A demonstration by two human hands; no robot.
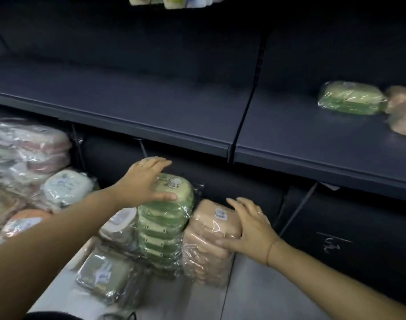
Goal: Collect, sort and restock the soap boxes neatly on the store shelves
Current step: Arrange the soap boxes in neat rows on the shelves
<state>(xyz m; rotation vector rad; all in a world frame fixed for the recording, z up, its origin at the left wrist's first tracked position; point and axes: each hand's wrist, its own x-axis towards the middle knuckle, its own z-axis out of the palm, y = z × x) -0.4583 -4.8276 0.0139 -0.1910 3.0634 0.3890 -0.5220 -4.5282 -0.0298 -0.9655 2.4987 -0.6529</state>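
Hanging packets (pixel 172 2) above; white scribble (pixel 331 245) lower right.

Both bare arms reach forward, the left hand (pixel 148 182) flat with its fingers spread wide, and the right hand (pixel 249 228) lower, palm down, fingers straight too (each thumb points in toward the other hand).

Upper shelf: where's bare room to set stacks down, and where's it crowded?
Upper shelf is bare from its left end to the green pack and pink packs at right. Lower shelf has a bare patch right of the pink stack that the right hand rests on. Crowded: from the green stack under the left hand leftward to the wrapped pile.
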